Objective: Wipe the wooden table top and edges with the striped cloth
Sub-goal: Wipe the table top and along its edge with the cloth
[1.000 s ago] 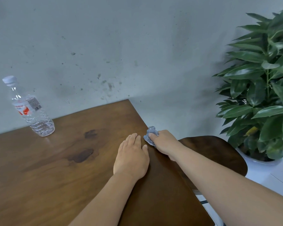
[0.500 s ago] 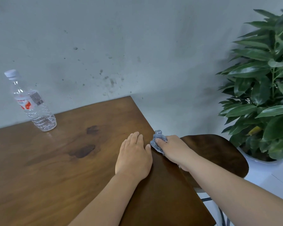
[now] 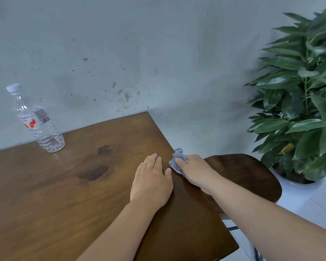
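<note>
The brown wooden table [image 3: 68, 194] stood against the wall. The left hand [image 3: 151, 182] lay flat on its top with straight fingers, and the right hand [image 3: 195, 172] gripped the bunched blue-grey striped cloth [image 3: 176, 161] at the table's right edge.

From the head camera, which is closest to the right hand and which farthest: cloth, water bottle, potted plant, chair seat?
1. Cloth, gripped in the right hand at the table's right edge.
2. Chair seat, just beside it, right.
3. Potted plant, far right.
4. Water bottle, far left.
</note>
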